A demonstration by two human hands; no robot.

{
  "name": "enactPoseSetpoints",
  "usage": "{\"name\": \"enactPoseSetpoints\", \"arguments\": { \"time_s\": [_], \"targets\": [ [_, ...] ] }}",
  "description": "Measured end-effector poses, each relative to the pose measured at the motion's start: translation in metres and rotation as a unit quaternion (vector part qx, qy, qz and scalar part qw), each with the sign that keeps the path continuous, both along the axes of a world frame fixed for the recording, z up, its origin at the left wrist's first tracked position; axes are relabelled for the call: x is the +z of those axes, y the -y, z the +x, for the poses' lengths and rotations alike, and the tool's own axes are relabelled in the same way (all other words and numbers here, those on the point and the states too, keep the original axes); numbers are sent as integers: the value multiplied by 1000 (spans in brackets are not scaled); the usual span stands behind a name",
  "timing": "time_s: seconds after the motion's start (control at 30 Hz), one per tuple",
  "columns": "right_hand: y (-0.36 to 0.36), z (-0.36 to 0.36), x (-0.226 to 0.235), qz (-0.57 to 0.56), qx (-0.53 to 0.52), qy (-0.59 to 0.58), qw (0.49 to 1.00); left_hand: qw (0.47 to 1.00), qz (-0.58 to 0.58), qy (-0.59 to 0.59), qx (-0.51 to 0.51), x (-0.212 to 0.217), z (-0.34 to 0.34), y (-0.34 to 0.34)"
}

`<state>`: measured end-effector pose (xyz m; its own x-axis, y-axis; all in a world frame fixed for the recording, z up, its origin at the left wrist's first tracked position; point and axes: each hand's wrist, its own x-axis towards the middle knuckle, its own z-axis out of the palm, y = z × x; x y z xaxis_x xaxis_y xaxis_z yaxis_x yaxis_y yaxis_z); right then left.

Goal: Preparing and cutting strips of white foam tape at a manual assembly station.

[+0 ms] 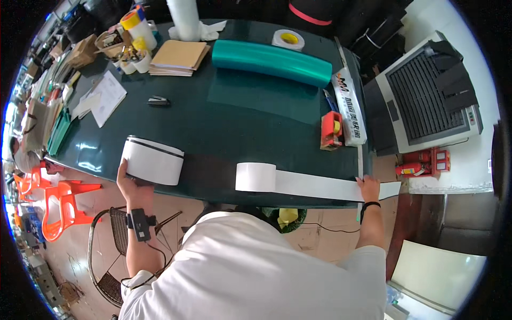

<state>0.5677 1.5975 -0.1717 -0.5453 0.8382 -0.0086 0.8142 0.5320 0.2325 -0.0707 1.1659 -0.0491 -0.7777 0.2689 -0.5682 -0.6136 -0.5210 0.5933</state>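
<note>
One long white strip (320, 185) lies on a dark green table (224, 133), close to its near edge, running out of a small white roll (256, 177). The right hand (369, 189) has its fingers over the strip at the table's right edge; whether they pinch or only press cannot be told. The left hand (129, 188) touches the near left side of a wide white roll (152, 162), fingers partly curled, its hold unclear. Too hard a pull could probably drag the small roll off the close edge; a slack hold might let the strip slip or curl back. The strip's long axis goes left to right, roughly along that edge, its free end pointing right, beyond the table
</note>
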Motion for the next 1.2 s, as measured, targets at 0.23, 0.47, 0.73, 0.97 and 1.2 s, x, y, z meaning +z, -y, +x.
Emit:
{"name": "enactPoseSetpoints", "arguments": {
  "time_s": [0.23, 0.47, 0.73, 0.97, 1.2],
  "targets": [
    [-8, 5, 11, 23, -49, 16, 998, 1000, -24, 14, -14, -5, 28, -18],
    [90, -116, 5, -52, -30, -298, 953, 1000, -31, 2, -5, -18, 15, -4],
    [158, -180, -50, -38, -137, -222, 965, 995, -62, 13, 74, -10, -9, 9],
    [158, -175, -56, -31, -162, -183, 969, 997, 2, -24, 68, -15, -90, 62],
    [184, -217, -10, -8, -242, -111, 964, 997, -20, -54, 43, -18, -192, 114]
  ]
}}
